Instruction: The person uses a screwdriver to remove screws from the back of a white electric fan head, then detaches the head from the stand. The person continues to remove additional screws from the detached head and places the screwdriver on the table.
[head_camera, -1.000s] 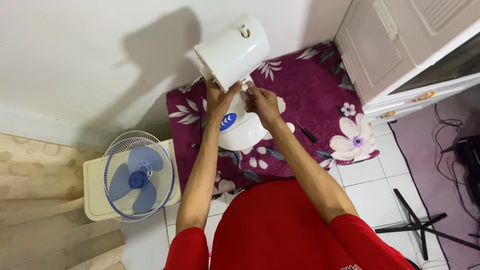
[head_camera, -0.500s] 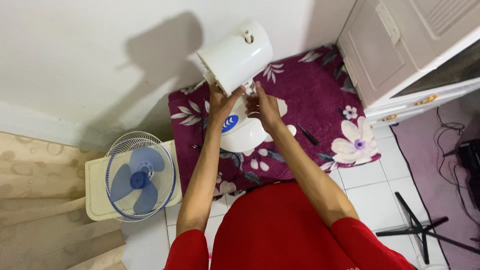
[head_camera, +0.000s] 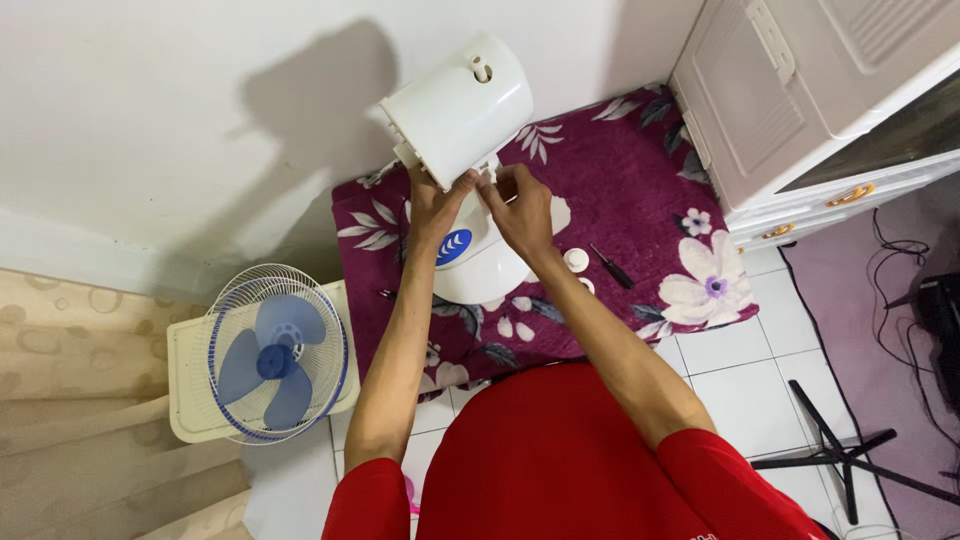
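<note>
Right hand (head_camera: 520, 210) higher, fingertips hidden.

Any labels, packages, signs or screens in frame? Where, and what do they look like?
Label: oval blue sticker with white marks on the white fan base, just below the left hand.
No packages, signs or screens show.

Bright, even indoor light is falling on the scene from above and behind the camera. The raised white plastic motor housing (head_camera: 458, 108) is casting a large, soft-edged grey shadow on the pale wall (head_camera: 150, 120) to its left. The glossy white floor tiles (head_camera: 740, 375) are showing faint sheen without harsh glare. Focus is holding sharp centrally; wide-angle distortion is bending the white cabinet (head_camera: 800, 90) near the frame edges.
</note>
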